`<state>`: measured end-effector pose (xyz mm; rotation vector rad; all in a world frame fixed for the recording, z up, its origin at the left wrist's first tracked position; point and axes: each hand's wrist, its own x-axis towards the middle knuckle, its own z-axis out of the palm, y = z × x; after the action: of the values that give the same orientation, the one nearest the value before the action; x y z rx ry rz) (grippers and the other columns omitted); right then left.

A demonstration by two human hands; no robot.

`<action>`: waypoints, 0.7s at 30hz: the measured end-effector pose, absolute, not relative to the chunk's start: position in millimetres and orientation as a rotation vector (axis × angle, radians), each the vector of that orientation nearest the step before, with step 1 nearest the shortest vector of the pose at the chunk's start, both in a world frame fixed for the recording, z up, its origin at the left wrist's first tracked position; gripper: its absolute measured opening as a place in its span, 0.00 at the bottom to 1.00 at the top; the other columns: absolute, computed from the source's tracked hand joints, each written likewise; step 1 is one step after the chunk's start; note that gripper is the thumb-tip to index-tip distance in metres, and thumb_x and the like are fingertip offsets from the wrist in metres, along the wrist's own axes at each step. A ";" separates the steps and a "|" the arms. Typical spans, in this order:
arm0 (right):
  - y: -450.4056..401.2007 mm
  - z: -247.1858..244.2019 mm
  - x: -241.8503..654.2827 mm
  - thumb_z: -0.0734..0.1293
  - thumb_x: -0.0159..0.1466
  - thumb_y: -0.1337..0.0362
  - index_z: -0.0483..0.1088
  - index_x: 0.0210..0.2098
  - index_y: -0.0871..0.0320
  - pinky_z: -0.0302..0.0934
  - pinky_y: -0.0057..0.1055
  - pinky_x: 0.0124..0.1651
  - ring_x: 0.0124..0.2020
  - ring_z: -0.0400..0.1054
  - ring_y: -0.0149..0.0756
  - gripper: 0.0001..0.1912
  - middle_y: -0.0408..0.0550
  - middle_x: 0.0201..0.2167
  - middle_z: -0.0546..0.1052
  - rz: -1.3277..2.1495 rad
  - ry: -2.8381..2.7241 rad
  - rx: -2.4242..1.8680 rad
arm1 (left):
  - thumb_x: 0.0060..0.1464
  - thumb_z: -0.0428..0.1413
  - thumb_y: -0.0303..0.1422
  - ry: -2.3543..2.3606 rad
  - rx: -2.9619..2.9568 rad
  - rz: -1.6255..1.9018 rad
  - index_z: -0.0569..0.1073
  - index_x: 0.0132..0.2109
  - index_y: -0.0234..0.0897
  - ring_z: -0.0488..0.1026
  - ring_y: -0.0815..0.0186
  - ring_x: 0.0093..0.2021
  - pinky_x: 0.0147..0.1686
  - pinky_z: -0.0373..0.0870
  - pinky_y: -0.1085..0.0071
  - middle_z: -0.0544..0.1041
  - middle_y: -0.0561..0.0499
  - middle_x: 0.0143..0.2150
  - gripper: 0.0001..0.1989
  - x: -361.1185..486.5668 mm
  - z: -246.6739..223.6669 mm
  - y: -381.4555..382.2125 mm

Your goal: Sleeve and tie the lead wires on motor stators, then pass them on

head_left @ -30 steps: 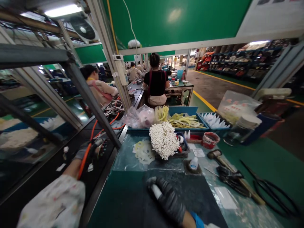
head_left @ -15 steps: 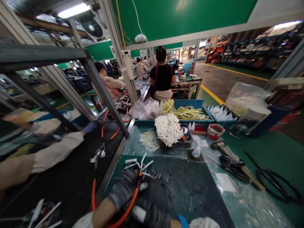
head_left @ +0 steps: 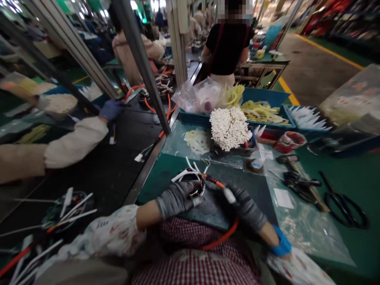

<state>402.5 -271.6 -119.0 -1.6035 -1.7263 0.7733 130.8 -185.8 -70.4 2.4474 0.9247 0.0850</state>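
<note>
A round wire-wound coil with white sleeved leads lies on the dark mat in front of me. My left hand, in a grey glove with pale fingertips, is closed on the coil's near left side. From the leads an orange cable runs right to my right hand, also gloved, whose fingers close around it. Beyond that hand the cable loops down over my checked apron. The undersides of both hands are hidden.
Behind the mat are white sleeve pieces and a blue bin of yellowish strips. Black scissors and a hammer lie right. On the left belt are more wired coils and a co-worker's blue-gloved hand.
My view has tilted down. My hands, close together before, are now apart, the right one moved right along the orange cable. The coil now shows more fully on the mat.
</note>
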 end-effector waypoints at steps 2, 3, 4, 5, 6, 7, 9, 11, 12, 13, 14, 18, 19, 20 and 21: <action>-259.3 -113.7 419.9 0.62 0.79 0.46 0.84 0.51 0.52 0.79 0.41 0.41 0.35 0.82 0.47 0.23 0.52 0.38 0.88 0.620 -1.892 -1.661 | 0.73 0.58 0.44 0.657 2.654 0.193 0.77 0.62 0.37 0.85 0.55 0.52 0.55 0.82 0.62 0.86 0.42 0.55 0.20 116.5 -71.9 -181.2; -254.9 -113.0 423.8 0.63 0.78 0.47 0.83 0.53 0.52 0.79 0.41 0.41 0.36 0.82 0.48 0.21 0.53 0.40 0.88 0.497 -1.964 -1.654 | 0.73 0.58 0.43 0.486 2.794 0.262 0.78 0.61 0.36 0.85 0.55 0.54 0.56 0.81 0.60 0.86 0.41 0.55 0.19 106.7 -73.2 -176.8; -251.6 -113.0 424.3 0.64 0.78 0.49 0.83 0.56 0.53 0.79 0.42 0.41 0.37 0.82 0.48 0.21 0.55 0.42 0.88 0.341 -2.017 -1.625 | 0.73 0.58 0.40 0.300 2.935 0.340 0.78 0.59 0.35 0.84 0.55 0.56 0.59 0.81 0.59 0.86 0.40 0.56 0.16 95.7 -74.6 -170.9; -249.0 -113.2 421.9 0.65 0.78 0.50 0.82 0.58 0.54 0.79 0.43 0.42 0.40 0.82 0.49 0.21 0.57 0.45 0.88 0.167 -2.051 -1.569 | 0.73 0.59 0.36 0.130 3.062 0.415 0.79 0.59 0.35 0.83 0.55 0.58 0.62 0.79 0.59 0.86 0.40 0.58 0.13 84.1 -76.0 -163.7; -246.8 -113.4 417.1 0.66 0.78 0.52 0.81 0.60 0.55 0.79 0.43 0.45 0.43 0.82 0.50 0.20 0.58 0.47 0.87 0.000 -2.081 -1.488 | 0.72 0.59 0.30 -0.014 3.166 0.476 0.79 0.59 0.36 0.82 0.57 0.61 0.65 0.77 0.59 0.86 0.42 0.59 0.12 73.0 -77.1 -155.6; -244.2 -113.1 410.6 0.68 0.77 0.56 0.80 0.61 0.54 0.78 0.43 0.48 0.47 0.81 0.50 0.18 0.58 0.49 0.87 -0.139 -2.125 -1.390 | 0.71 0.59 0.25 -0.101 3.247 0.495 0.79 0.59 0.38 0.80 0.60 0.64 0.69 0.74 0.60 0.85 0.44 0.61 0.13 63.2 -77.9 -147.1; -235.0 -110.4 395.9 0.70 0.76 0.61 0.79 0.63 0.51 0.76 0.44 0.54 0.55 0.79 0.49 0.17 0.56 0.54 0.86 -0.282 -2.293 -1.150 | 0.70 0.58 0.22 -0.111 3.354 0.441 0.78 0.60 0.42 0.78 0.64 0.68 0.73 0.69 0.61 0.83 0.48 0.64 0.17 50.9 -78.6 -130.7; -217.7 -104.9 383.2 0.71 0.76 0.62 0.78 0.63 0.51 0.74 0.45 0.56 0.59 0.76 0.49 0.17 0.55 0.59 0.84 -0.235 -2.530 -0.928 | 0.71 0.57 0.23 -0.043 3.367 0.308 0.78 0.61 0.48 0.76 0.67 0.69 0.75 0.66 0.62 0.82 0.53 0.67 0.19 51.4 -78.1 -119.0; -205.9 -101.4 378.3 0.71 0.76 0.59 0.79 0.62 0.53 0.74 0.45 0.56 0.59 0.76 0.50 0.17 0.56 0.60 0.84 -0.169 -2.646 -0.837 | 0.71 0.57 0.24 -0.010 3.348 0.244 0.78 0.62 0.51 0.75 0.68 0.70 0.76 0.65 0.63 0.81 0.55 0.68 0.19 56.2 -77.4 -115.7; -192.9 -97.8 374.5 0.72 0.75 0.57 0.80 0.58 0.56 0.74 0.46 0.55 0.58 0.76 0.50 0.16 0.56 0.59 0.84 -0.084 -2.742 -0.763 | 0.72 0.56 0.25 0.032 3.325 0.188 0.78 0.62 0.53 0.74 0.69 0.71 0.77 0.63 0.64 0.81 0.57 0.68 0.20 63.3 -76.3 -114.0; -179.7 -94.4 371.4 0.73 0.74 0.54 0.81 0.55 0.57 0.74 0.47 0.56 0.55 0.76 0.50 0.16 0.56 0.57 0.85 0.002 -2.825 -0.669 | 0.73 0.55 0.25 0.074 3.304 0.160 0.78 0.62 0.53 0.73 0.69 0.71 0.77 0.62 0.64 0.81 0.58 0.68 0.20 71.7 -74.8 -113.8; -145.9 -86.3 365.5 0.78 0.70 0.52 0.83 0.47 0.53 0.72 0.43 0.59 0.47 0.77 0.42 0.13 0.47 0.48 0.87 0.133 -2.919 -0.438 | 0.74 0.52 0.26 0.204 3.198 0.042 0.83 0.56 0.53 0.72 0.65 0.72 0.80 0.59 0.59 0.83 0.59 0.64 0.18 98.6 -66.3 -118.9; -145.6 -86.8 366.0 0.78 0.70 0.53 0.83 0.47 0.53 0.72 0.42 0.59 0.47 0.77 0.41 0.12 0.46 0.48 0.87 0.138 -2.911 -0.421 | 0.73 0.53 0.26 0.236 3.137 0.016 0.84 0.53 0.53 0.73 0.64 0.71 0.80 0.59 0.58 0.84 0.59 0.63 0.18 100.1 -64.3 -120.3; -148.5 -88.6 367.5 0.77 0.71 0.55 0.83 0.47 0.52 0.73 0.42 0.59 0.48 0.77 0.41 0.09 0.46 0.47 0.87 0.138 -2.894 -0.426 | 0.72 0.54 0.26 0.283 3.061 0.004 0.84 0.51 0.53 0.74 0.64 0.69 0.80 0.59 0.57 0.85 0.59 0.62 0.18 99.4 -62.7 -121.6; -153.8 -91.7 370.0 0.75 0.73 0.57 0.83 0.46 0.52 0.73 0.42 0.59 0.49 0.77 0.41 0.07 0.47 0.47 0.87 0.132 -2.867 -0.451 | 0.71 0.54 0.26 0.341 2.976 0.009 0.85 0.51 0.55 0.75 0.63 0.68 0.79 0.60 0.56 0.85 0.59 0.61 0.18 96.7 -61.6 -122.8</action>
<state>370.0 -153.8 -91.7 -0.4513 -2.8666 0.1322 96.7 -122.8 -61.6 2.9756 0.3412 0.0092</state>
